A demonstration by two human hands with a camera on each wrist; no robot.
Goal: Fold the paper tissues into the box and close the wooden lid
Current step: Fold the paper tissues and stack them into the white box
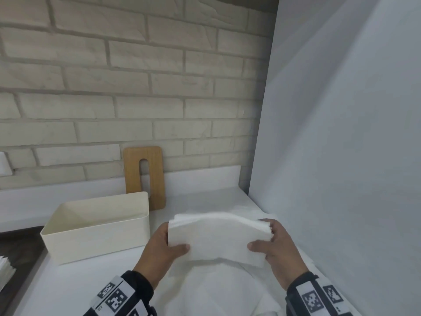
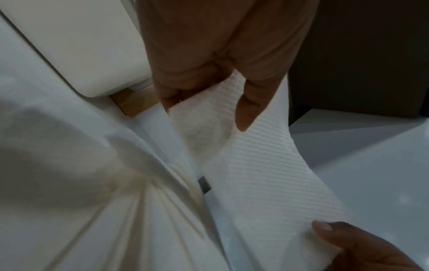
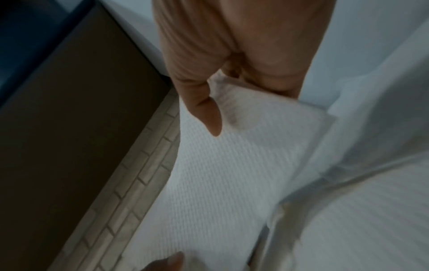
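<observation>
A folded stack of white paper tissues [image 1: 218,236] is held above the white counter, bowed upward in the middle. My left hand [image 1: 169,244] grips its left end, thumb on top. My right hand [image 1: 267,241] grips the right end in the same way. The left wrist view shows the embossed tissues [image 2: 250,174] pinched by my left hand [image 2: 209,102]; the right wrist view shows the tissues [image 3: 220,183] under my right thumb [image 3: 213,121]. The cream box [image 1: 68,245] stands open and empty at the left. The wooden lid [image 1: 157,179] with a slot leans upright against the brick wall behind the box.
More loose white tissue sheets [image 1: 227,293] lie spread on the counter below my hands. A white panel [image 1: 341,133] rises close on the right. A dark surface with another white paper pile [image 1: 4,267] sits at the far left edge.
</observation>
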